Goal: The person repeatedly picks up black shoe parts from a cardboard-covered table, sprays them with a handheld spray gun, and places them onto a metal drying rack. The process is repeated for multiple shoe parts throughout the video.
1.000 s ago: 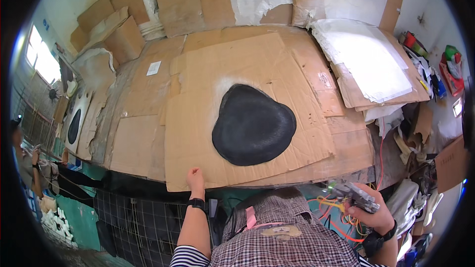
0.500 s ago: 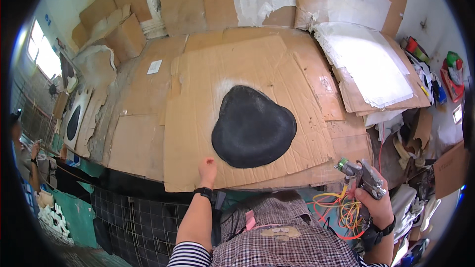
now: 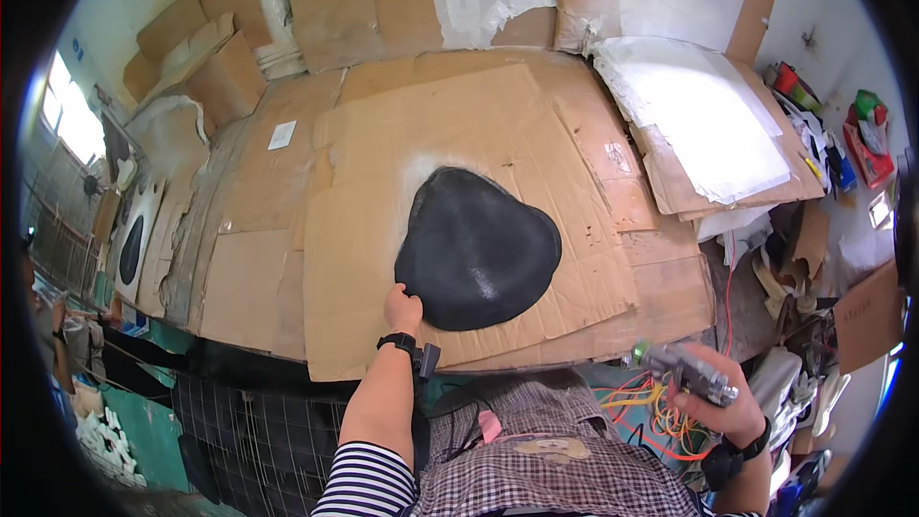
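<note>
A black, rounded three-lobed pad (image 3: 483,244) lies on a flat cardboard sheet in front of me. A pale streak shows on its lower middle. My left hand (image 3: 403,309) is closed at the pad's near left edge, fingers pinching the rim; the fingertips are partly hidden. To the right, beyond the cardboard's near edge, my right hand (image 3: 732,407) is wrapped round a metal spray gun (image 3: 684,370), its green-tipped nozzle end turned toward the left. The gun is slightly blurred.
Cardboard (image 3: 354,230) covers the table. White sheets (image 3: 704,124) lie on a stack at the right. Coiled yellow and orange hoses (image 3: 661,412) hang under the spray gun. At the far left are another black piece (image 3: 132,249) and a person's arm (image 3: 63,349).
My left hand has moved up to the pad's edge and closed on it. The spray gun has tilted lower and turned leftward. A pale streak now shows on the pad.
</note>
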`<state>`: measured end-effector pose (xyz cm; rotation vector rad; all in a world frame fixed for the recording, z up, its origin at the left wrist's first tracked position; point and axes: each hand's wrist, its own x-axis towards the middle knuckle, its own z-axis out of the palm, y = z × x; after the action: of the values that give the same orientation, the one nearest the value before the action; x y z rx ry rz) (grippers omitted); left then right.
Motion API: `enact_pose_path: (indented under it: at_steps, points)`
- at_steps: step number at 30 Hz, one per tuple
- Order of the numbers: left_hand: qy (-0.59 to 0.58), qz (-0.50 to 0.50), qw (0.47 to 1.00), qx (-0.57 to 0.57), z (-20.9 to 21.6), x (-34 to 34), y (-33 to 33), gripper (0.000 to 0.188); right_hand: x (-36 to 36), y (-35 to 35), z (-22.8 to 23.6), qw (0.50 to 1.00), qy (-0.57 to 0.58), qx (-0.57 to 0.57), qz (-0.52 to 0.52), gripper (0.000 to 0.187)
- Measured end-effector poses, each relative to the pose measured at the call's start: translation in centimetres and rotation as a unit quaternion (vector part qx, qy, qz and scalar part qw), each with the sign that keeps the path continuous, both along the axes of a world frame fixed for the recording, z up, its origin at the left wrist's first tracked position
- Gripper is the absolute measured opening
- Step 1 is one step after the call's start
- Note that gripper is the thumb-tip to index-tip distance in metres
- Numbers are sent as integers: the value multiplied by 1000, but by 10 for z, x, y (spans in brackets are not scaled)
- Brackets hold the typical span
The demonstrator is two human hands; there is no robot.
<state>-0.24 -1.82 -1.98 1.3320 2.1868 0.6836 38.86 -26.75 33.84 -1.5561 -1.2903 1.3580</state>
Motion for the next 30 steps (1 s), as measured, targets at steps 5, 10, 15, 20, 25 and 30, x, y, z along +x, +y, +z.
enact_pose_path:
  at_steps: [5, 10, 15, 20, 25, 30]
  points:
    - [47, -7, 998, -36, 21, 9, 1, 26, -3, 6, -10, 996, 66, 55, -17, 55]
    - [21, 6, 1000, -13, 37, 14, 4, 14, 10, -13, -10, 999, 12, 32, -11, 55]
    - [16, 26, 992, 124, 29, 21, 3, 8, 24, -27, -14, 996, 50, 9, -70, 58]
    - [-263, 109, 958, 35, 17, 15, 10, 8, 12, -16, -22, 987, 119, 47, -99, 59]
    - [-413, 185, 892, -10, 41, 14, 5, 9, 16, -7, -17, 985, 98, 67, -127, 59]
    - [-398, 194, 896, -21, 38, 17, 2, 9, 28, -32, -10, 999, 37, -22, -20, 50]
